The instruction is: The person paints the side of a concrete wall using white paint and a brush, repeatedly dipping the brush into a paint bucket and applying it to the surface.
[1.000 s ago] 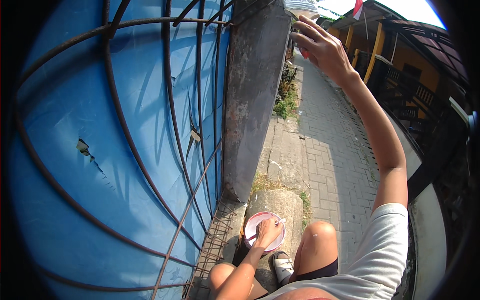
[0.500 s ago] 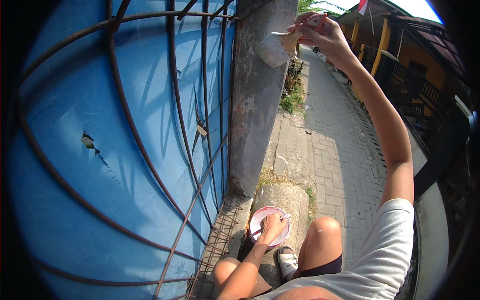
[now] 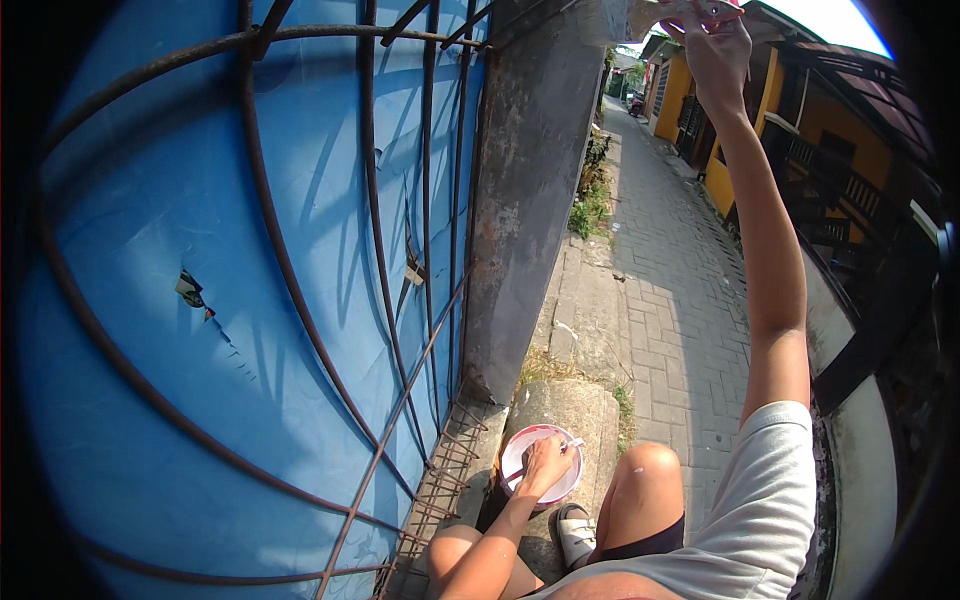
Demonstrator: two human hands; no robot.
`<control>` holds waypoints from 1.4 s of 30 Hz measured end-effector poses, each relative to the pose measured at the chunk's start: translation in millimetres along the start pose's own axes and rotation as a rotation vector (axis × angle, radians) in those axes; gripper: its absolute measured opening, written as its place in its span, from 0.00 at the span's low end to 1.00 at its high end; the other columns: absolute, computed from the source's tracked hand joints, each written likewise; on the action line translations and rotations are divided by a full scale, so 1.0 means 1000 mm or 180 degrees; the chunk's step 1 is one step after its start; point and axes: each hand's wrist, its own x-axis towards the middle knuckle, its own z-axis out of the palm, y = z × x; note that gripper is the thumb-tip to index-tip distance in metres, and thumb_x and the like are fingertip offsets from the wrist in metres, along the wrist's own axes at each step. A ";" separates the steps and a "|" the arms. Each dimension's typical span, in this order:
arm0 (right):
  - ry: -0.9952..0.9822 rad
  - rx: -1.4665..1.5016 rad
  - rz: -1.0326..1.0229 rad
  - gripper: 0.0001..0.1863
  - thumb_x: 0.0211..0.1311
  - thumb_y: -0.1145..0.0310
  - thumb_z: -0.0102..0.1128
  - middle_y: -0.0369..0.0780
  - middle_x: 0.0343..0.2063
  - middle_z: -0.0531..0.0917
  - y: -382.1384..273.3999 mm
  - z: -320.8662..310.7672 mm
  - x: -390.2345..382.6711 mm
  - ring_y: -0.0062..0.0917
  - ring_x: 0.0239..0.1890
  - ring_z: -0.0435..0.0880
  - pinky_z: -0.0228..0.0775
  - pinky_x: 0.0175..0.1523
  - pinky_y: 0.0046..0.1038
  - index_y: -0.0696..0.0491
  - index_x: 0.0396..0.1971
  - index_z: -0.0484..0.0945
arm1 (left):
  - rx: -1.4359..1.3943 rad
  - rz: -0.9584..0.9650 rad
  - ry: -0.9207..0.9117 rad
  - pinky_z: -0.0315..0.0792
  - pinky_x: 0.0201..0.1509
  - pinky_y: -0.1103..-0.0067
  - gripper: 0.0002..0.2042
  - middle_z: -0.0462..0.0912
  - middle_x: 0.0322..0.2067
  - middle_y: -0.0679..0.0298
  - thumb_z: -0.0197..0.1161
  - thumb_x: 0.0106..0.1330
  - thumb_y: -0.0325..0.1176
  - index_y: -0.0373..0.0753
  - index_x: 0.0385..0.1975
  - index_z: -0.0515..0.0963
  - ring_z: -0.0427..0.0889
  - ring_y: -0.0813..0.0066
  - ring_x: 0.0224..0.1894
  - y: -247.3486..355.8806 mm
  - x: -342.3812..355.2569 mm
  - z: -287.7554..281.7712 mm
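Note:
My right hand [image 3: 712, 45] is raised at the top, closed on a wide paintbrush with a red handle [image 3: 690, 12]; its pale head [image 3: 610, 22] is at the upper part of the grey concrete pillar [image 3: 520, 190], partly cut off by the frame edge. My left hand [image 3: 545, 465] is low in the middle, closed at a white bucket with a red rim [image 3: 518, 448], which holds white contents and stands on a concrete ledge between my legs. What exactly its fingers grip there, handle or stick, I cannot make out.
A rusty bar grille [image 3: 285, 270] over torn blue sheeting [image 3: 150, 300] fills the left, with wire spikes along its foot. A paved alley [image 3: 670, 290] runs away at right past weeds, yellow houses [image 3: 718, 180], dark railings and a distant motorbike.
My right hand has risen and moved right with the brush, turning it so the head is higher on the pillar than half a second ago. My left hand stays at the bucket.

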 end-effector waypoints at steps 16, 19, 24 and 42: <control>0.0412 0.0217 0.0134 0.08 0.64 0.70 0.54 0.40 0.38 0.82 0.028 -0.014 -0.040 0.25 0.43 0.82 0.78 0.48 0.25 0.56 0.41 0.74 | 0.0094 -0.0239 -0.0203 0.70 0.38 0.60 0.14 0.79 0.25 0.47 0.57 0.57 0.43 0.36 0.26 0.77 0.79 0.47 0.32 -0.006 0.002 0.005; -0.0477 0.0543 0.0686 0.06 0.63 0.76 0.53 0.41 0.37 0.82 0.025 -0.035 -0.124 0.24 0.44 0.81 0.78 0.49 0.25 0.57 0.40 0.73 | 0.0121 -0.0238 -0.0141 0.71 0.38 0.61 0.14 0.80 0.25 0.47 0.57 0.57 0.42 0.36 0.26 0.77 0.79 0.47 0.32 -0.007 0.001 0.006; -0.2278 -0.0776 0.0587 0.08 0.57 0.80 0.58 0.38 0.34 0.83 0.003 -0.055 -0.215 0.21 0.39 0.82 0.75 0.43 0.23 0.56 0.37 0.77 | 0.0140 -0.0192 -0.0170 0.71 0.38 0.61 0.14 0.80 0.25 0.47 0.57 0.57 0.43 0.37 0.27 0.78 0.79 0.47 0.33 -0.009 0.000 0.006; -0.4288 -0.2032 -0.1776 0.17 0.54 0.74 0.55 0.51 0.54 0.69 0.006 -0.047 -0.246 0.42 0.62 0.65 0.80 0.47 0.32 0.51 0.46 0.70 | 0.0263 -0.0377 -0.0366 0.72 0.39 0.61 0.13 0.81 0.27 0.48 0.57 0.57 0.42 0.37 0.28 0.78 0.80 0.48 0.34 0.002 -0.002 0.003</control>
